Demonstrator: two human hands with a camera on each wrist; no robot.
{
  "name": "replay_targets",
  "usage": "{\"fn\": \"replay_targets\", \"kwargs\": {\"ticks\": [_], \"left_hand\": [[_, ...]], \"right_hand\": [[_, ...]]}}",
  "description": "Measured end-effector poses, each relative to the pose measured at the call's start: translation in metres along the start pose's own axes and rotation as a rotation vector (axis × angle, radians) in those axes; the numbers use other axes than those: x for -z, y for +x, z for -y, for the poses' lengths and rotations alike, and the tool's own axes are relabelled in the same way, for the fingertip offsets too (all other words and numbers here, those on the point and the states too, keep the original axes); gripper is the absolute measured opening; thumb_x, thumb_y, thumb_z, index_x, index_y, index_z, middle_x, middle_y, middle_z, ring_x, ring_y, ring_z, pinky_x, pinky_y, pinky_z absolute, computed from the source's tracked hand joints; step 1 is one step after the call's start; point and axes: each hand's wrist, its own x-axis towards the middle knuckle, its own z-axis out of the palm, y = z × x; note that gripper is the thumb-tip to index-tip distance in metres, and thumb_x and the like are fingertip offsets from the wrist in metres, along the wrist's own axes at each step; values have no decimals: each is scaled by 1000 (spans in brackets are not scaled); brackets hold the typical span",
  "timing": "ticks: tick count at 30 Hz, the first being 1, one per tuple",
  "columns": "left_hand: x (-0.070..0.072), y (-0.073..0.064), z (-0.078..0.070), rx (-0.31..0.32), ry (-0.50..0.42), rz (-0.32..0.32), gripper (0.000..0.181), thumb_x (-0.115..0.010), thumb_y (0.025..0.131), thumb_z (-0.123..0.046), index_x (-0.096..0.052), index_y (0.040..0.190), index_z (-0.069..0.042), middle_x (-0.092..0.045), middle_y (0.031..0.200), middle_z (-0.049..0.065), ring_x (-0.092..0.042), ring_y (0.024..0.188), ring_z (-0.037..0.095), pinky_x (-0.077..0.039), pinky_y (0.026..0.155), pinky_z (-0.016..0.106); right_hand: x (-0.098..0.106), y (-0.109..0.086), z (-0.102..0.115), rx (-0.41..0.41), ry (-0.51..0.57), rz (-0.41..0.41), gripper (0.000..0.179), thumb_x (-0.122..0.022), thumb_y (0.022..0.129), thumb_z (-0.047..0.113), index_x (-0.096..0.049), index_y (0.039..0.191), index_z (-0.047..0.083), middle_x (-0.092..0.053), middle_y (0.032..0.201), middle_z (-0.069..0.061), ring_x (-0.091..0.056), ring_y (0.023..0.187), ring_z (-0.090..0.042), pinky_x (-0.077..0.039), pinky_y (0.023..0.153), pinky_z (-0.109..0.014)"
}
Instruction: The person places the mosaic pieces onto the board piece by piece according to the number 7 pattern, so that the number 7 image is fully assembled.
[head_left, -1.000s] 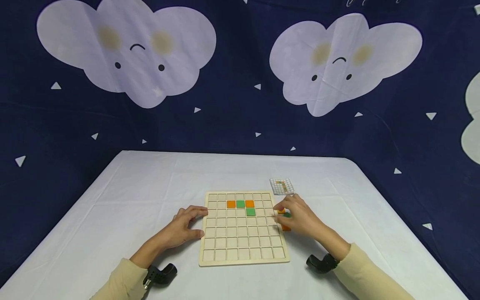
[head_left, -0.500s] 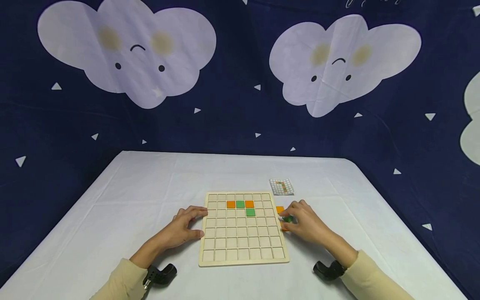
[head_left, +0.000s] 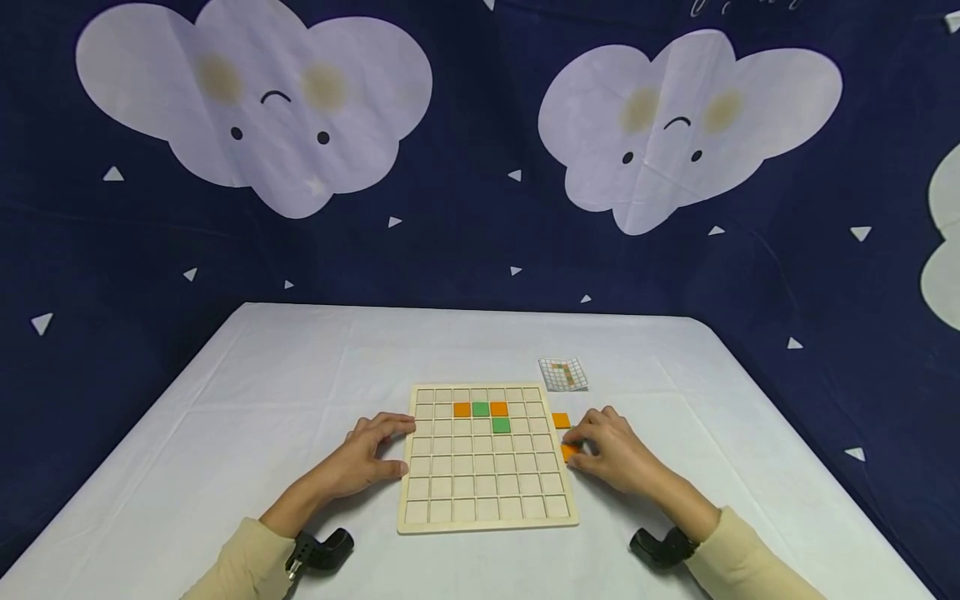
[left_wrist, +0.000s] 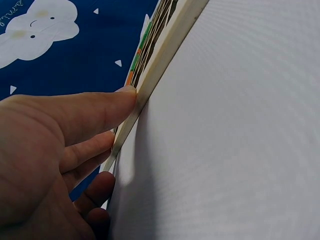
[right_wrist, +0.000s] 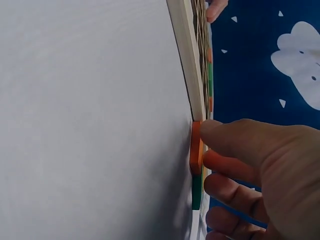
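Item, one orange tile (head_left: 570, 452), lying on the cloth at the right edge of the gridded board (head_left: 487, 528), touching it or just beside it; right hand (head_left: 611, 450) spanning this tile, thumb and forefinger bent and standing a little apart; whether they are pinching it I am not able to tell; the step seems to be taking hold of the tile, and doing it well would be meaning a light pinch on opposite edges, without nudging its neighbours or the board; second orange tile (head_left: 561, 421) lying just beyond; left hand (head_left: 363, 457), fingers extended, touching the board's left edge, usefully steadying it, I judge; four set tiles (head_left: 480, 409) occupying the upper cells; printed card (head_left: 563, 374) lying beyond; the right wrist view is showing a green tile (right_wrist: 197, 192) next to the orange one, which the fingers are mostly hiding from the head view; only the head view is showing the card and the whole grid.
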Motion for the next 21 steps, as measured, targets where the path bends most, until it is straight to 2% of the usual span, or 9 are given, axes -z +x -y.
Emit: {"fn": "replay_targets", "kwargs": {"ticks": [14, 21], "left_hand": [[0, 0, -1, 1, 7, -6, 55, -76, 75, -16, -57, 127, -13, -48, 140, 1, -38, 112, 16, -28, 97, 42], [1, -2, -2, -15, -12, -2, 55, -75, 76, -17, -57, 127, -10, -47, 142, 3, -38, 117, 20, -25, 100, 46]], "right_hand": [[-1, -6, -2, -64, -26, 31, 19, -79, 70, 22, -73, 88, 20, -57, 84, 11, -37, 79, -9, -28, 74, -29], [1, -10, -3, -135, -16, 60, 19, -77, 72, 21, -72, 90, 20, -58, 86, 10, -41, 84, -10, -33, 80, -33]]}}
